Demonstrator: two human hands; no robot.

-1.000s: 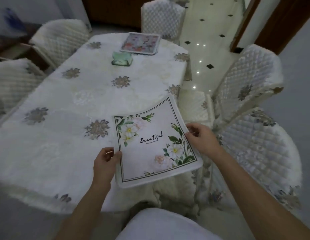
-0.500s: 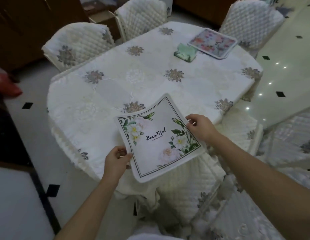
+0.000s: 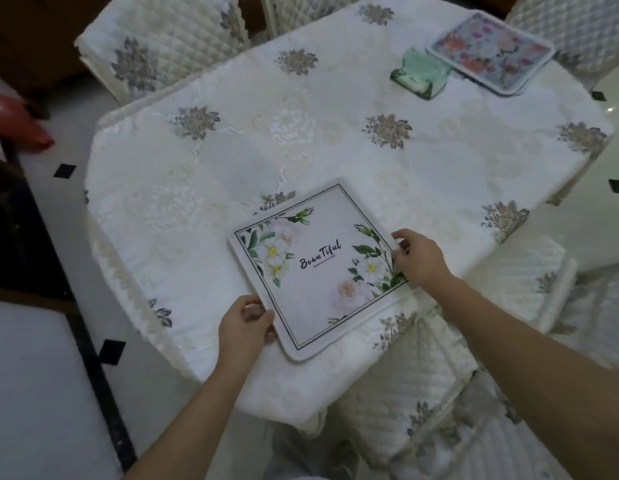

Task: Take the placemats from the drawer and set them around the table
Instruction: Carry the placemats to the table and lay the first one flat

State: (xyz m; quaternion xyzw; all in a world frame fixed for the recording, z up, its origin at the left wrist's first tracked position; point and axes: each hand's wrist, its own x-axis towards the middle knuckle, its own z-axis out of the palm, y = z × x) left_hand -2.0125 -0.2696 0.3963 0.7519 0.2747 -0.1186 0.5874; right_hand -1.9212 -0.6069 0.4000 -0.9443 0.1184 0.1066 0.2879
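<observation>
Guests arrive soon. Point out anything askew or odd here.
Nothing stands out. Left hand and right hand hold the Beautiful placemat flat near the edge of the table; the floral placemat lies flat at the far end.

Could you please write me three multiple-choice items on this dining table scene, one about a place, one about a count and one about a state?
1. Where does the pink-flowered placemat lie?
A. On a chair seat
B. At the far end of the table, beside the green packet
C. On the floor

2. How many placemats are in view?
A. One
B. Two
C. Four

3. How is the white placemat held?
A. By one hand alone
B. By nobody
C. By both hands, at opposite edges

Answers:
1 B: it lies on the tablecloth at the far end, next to the green packet.
2 B: only the pink-flowered placemat and the white placemat show.
3 C: the left hand grips its near left edge and the right hand pinches its right edge.
</observation>
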